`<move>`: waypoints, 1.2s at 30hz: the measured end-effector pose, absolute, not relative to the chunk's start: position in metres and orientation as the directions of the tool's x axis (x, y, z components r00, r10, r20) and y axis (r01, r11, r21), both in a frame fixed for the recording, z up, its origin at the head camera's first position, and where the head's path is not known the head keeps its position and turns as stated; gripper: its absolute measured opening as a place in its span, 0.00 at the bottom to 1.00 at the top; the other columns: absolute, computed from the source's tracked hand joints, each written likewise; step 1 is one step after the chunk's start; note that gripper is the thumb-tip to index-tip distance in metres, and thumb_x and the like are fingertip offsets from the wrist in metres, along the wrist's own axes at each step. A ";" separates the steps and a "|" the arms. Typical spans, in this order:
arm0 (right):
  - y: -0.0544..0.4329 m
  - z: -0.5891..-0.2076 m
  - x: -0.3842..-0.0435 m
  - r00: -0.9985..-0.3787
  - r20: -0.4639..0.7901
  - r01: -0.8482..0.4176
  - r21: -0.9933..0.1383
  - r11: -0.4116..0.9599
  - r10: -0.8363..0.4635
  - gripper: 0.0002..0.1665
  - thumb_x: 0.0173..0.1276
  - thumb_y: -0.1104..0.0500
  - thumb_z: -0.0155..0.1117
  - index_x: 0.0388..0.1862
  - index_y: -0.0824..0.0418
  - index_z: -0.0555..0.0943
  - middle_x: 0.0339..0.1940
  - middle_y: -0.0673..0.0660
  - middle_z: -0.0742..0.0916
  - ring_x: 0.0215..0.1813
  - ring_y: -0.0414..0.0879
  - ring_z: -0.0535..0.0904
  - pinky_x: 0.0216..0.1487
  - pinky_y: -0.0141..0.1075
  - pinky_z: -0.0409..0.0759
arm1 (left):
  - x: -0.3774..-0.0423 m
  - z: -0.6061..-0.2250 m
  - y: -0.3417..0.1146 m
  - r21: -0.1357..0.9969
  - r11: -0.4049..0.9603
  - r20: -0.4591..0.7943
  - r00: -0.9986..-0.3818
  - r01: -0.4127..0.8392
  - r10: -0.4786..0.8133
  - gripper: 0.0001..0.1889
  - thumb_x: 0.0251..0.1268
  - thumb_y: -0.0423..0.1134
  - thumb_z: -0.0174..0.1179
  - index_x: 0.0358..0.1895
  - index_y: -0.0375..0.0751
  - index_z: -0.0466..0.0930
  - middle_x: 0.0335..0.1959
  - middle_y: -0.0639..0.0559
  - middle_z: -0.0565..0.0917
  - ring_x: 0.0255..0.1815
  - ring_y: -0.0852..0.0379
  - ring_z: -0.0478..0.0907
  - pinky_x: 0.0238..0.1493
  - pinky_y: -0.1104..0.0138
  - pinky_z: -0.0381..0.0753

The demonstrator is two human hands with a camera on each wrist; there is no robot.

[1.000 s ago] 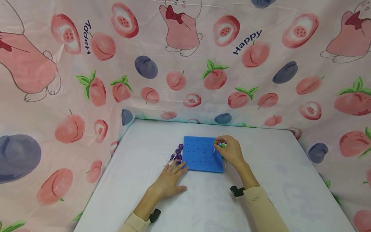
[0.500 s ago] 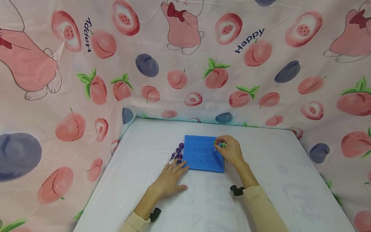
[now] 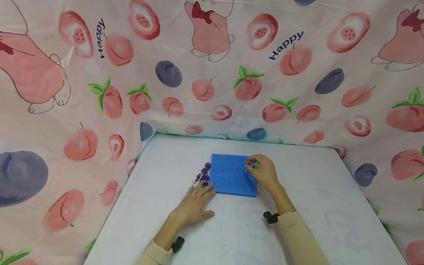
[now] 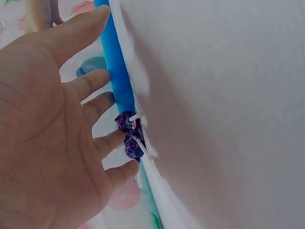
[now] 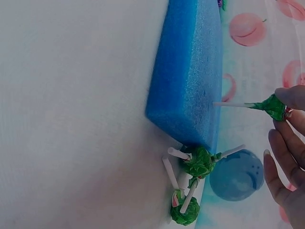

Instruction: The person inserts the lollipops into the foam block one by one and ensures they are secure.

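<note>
A blue foam board (image 3: 228,176) dotted with small holes lies flat on the white table. Over its right side, my right hand (image 3: 265,171) pinches a green-wrapped lollipop (image 5: 274,107) by its head between thumb and fingers. The white stick (image 5: 233,104) points down, its tip right at the foam surface. My left hand (image 3: 192,209) spreads its straight fingers by the board's near left corner, fingertips at the edge and beside several purple lollipops (image 3: 204,171). More green lollipops (image 5: 198,162) lie against the board's right side, partly hidden behind my right hand in the head view.
The white tabletop (image 3: 308,206) extends around the board on all sides. A pink curtain (image 3: 205,110) printed with fruit and rabbits rises at the back and sides. Black wrist mounts (image 3: 271,217) sit on both forearms.
The head view has shifted slightly, moving the scene up a little. Both hands and the pinched lollipop keep nearly the same places relative to the board.
</note>
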State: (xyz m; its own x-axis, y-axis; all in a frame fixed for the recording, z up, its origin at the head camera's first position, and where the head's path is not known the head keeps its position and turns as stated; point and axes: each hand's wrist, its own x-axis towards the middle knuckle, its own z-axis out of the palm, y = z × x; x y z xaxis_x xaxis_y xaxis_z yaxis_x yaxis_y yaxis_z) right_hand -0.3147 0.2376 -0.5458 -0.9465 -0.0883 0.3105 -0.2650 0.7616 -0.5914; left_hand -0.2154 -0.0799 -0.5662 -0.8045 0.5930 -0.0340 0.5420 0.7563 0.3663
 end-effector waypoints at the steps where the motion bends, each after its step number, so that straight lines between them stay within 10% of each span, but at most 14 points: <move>1: 0.237 -0.546 -0.315 -0.946 0.311 -0.266 -0.593 0.760 -0.089 0.17 0.66 0.55 0.78 0.52 0.58 0.88 0.46 0.58 0.89 0.53 0.58 0.84 0.54 0.53 0.83 | -0.215 -0.566 -0.080 0.365 0.757 -0.034 -0.805 0.542 0.593 0.43 0.71 0.57 0.66 0.82 0.45 0.61 0.85 0.45 0.55 0.85 0.34 0.43 0.80 0.34 0.47; 36: 0.237 -0.557 -0.314 -0.950 0.291 -0.276 -0.605 0.747 -0.114 0.13 0.65 0.58 0.79 0.47 0.59 0.88 0.45 0.61 0.89 0.44 0.57 0.82 0.43 0.46 0.81 | -0.216 -0.564 -0.080 0.354 0.763 -0.034 -0.808 0.541 0.589 0.42 0.72 0.57 0.65 0.82 0.46 0.62 0.85 0.46 0.56 0.85 0.35 0.44 0.80 0.36 0.48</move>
State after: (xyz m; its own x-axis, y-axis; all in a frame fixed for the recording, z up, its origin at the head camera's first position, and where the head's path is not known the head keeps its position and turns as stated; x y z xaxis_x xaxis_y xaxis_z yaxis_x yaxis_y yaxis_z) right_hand -0.3142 0.2370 -0.5570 -0.9497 -0.1144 0.2914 -0.2756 0.7472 -0.6047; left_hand -0.2156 -0.0797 -0.5643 -0.8078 0.5885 -0.0339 0.5411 0.7630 0.3535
